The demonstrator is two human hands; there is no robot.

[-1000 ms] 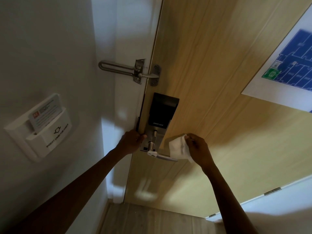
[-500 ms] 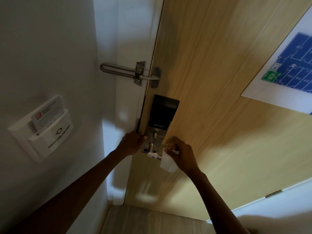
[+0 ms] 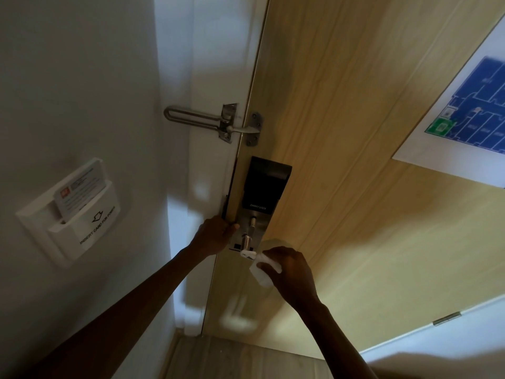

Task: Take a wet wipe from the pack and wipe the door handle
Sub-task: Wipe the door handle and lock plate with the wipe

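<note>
A wooden door (image 3: pixel 355 160) carries a black and silver smart lock (image 3: pixel 262 192) with a metal lever handle (image 3: pixel 247 253) below it. My right hand (image 3: pixel 289 272) is closed around the lever with a white wet wipe (image 3: pixel 262 270) wrapped over it, so most of the lever is hidden. My left hand (image 3: pixel 216 236) grips the door's edge beside the lock plate. The wipe pack is not in view.
A metal swing-bar guard (image 3: pixel 216 123) spans the frame and door above the lock. A white key-card holder (image 3: pixel 73 212) with a card in it hangs on the left wall. A blue floor plan sheet (image 3: pixel 470 116) is stuck on the door at right.
My right hand went from the lever's free end, wipe held loose, to closing over the lever with the wipe. It has since shifted slightly along it. My left hand stayed on the door edge.
</note>
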